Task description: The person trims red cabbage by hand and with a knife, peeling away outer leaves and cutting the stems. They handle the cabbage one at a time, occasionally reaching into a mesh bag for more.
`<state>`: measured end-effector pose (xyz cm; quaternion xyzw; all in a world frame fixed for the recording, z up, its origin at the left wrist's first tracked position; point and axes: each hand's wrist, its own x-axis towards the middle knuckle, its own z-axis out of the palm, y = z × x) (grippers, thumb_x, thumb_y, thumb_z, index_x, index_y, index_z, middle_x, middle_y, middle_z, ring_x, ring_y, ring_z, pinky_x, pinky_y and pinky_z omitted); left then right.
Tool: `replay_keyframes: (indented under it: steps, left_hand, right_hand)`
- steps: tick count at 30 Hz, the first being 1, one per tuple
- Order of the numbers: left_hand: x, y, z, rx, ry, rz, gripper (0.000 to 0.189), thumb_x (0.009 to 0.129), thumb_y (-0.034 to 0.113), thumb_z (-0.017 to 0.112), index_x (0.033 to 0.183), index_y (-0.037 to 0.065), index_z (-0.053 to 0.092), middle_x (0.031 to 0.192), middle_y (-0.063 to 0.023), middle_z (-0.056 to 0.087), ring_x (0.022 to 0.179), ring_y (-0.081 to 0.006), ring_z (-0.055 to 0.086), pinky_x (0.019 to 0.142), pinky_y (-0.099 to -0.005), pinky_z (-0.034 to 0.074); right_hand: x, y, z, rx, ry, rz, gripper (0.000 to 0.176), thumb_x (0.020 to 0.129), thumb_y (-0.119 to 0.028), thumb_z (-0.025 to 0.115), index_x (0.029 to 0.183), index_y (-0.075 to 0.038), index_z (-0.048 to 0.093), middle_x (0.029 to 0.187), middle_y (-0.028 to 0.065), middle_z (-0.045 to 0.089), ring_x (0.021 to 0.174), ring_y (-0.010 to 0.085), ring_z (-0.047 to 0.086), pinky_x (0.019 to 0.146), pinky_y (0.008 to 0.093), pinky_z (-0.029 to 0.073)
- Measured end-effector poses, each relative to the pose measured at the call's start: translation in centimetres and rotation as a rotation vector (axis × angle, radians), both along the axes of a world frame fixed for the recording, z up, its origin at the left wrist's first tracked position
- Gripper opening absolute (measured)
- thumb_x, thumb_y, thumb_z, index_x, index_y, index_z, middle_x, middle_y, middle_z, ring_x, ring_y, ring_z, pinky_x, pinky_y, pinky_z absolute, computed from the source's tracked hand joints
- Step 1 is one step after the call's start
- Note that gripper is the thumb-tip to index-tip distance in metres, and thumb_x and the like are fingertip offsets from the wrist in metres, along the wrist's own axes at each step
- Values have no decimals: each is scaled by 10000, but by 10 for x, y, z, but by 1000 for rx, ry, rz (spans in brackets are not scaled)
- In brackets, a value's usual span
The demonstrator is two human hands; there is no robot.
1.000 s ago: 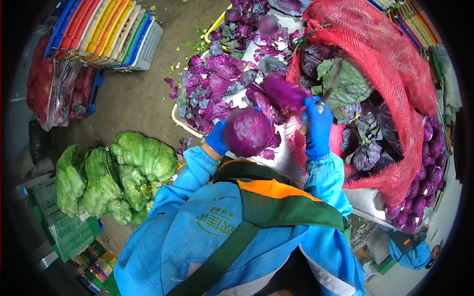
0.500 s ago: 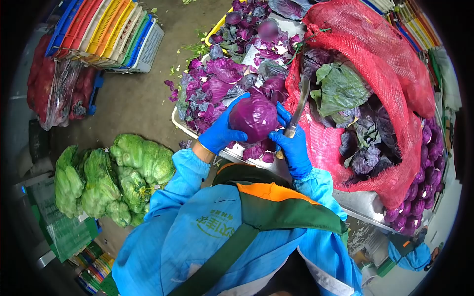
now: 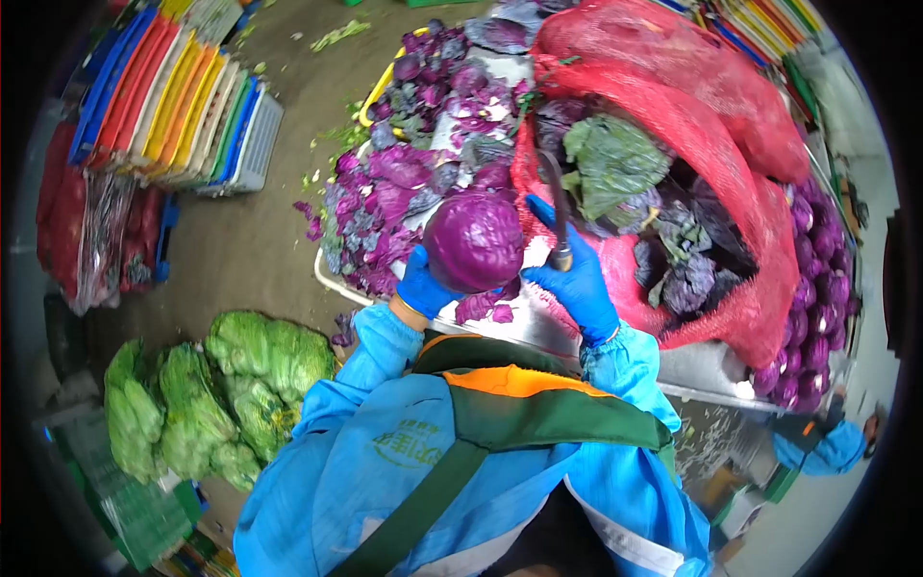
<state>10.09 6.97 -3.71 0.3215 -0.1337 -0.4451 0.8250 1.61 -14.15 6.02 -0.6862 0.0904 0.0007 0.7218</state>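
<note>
A round, glossy purple cabbage point(image 3: 474, 241) rests in my blue-gloved left hand point(image 3: 423, 288), whose fingers hold it from the lower left and partly disappear beneath it. To its right, my gloved right hand point(image 3: 579, 285) holds a curved knife point(image 3: 555, 197) by its handle against the palm, the dark blade pointing up and away from me. A narrow gap separates that hand from the cabbage. Loose purple leaves point(image 3: 399, 183) lie piled on the metal table point(image 3: 538, 325) beyond my hands. Beside the knife is an open red mesh sack point(image 3: 760, 236) with untrimmed cabbages point(image 3: 615, 168) inside.
Stacked coloured crates point(image 3: 178, 96) stand at the upper left. Bagged green vegetables point(image 3: 260, 370) lie at the lower left. Purple cabbages point(image 3: 817, 308) are packed at the right edge. Another person point(image 3: 827, 444) in blue is at the far lower right.
My right hand has come away from the cabbage with the knife. The cabbage now sits in my left hand alone, turned to a smoother side. The whole view has shifted slightly.
</note>
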Motion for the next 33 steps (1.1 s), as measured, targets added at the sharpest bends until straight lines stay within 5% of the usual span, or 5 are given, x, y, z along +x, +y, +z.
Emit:
replay_keyframes:
  steps: [4,8,10,20,33]
  left_hand:
    - [-11,-44,30,-590,1037,-100,790,886,716,273,1488,208,207,1508,-111,276,1390,-309,266,1124,-542,234]
    - [-24,-102,74,311,-245,-237,891,855,733,344,1494,143,146,1492,-157,278,1358,-347,317,1080,-538,333]
    - [-37,-133,83,84,18,-422,1180,664,862,453,1493,89,124,1478,-184,292,1347,-385,325,1043,-582,356]
    - [-91,-386,1,534,-1609,96,615,745,216,751,1262,-18,512,1255,-216,496,1157,-370,485,1018,-427,367]
    - [-118,-328,-62,993,-1555,281,781,741,190,743,1387,-19,356,1388,-222,407,1292,-377,372,1088,-443,278]
  right_hand:
    - [-17,-12,-2,14,-230,129,1053,683,-57,819,1501,-85,157,1529,118,230,1366,207,287,1109,380,319]
    - [-53,-60,-14,370,-183,4,954,707,-124,818,1468,-39,249,1460,105,364,1327,191,341,1122,375,271]
    - [-90,-95,-24,532,-88,-168,540,800,-205,721,1258,-39,487,970,49,627,772,118,583,674,273,503]
    - [-301,-356,7,755,-382,-1103,344,849,-515,613,871,-173,591,581,-13,492,431,128,436,349,270,298]
    - [-428,-703,13,316,-421,-1648,339,732,-363,807,678,-183,526,506,-29,381,386,105,391,368,272,308]
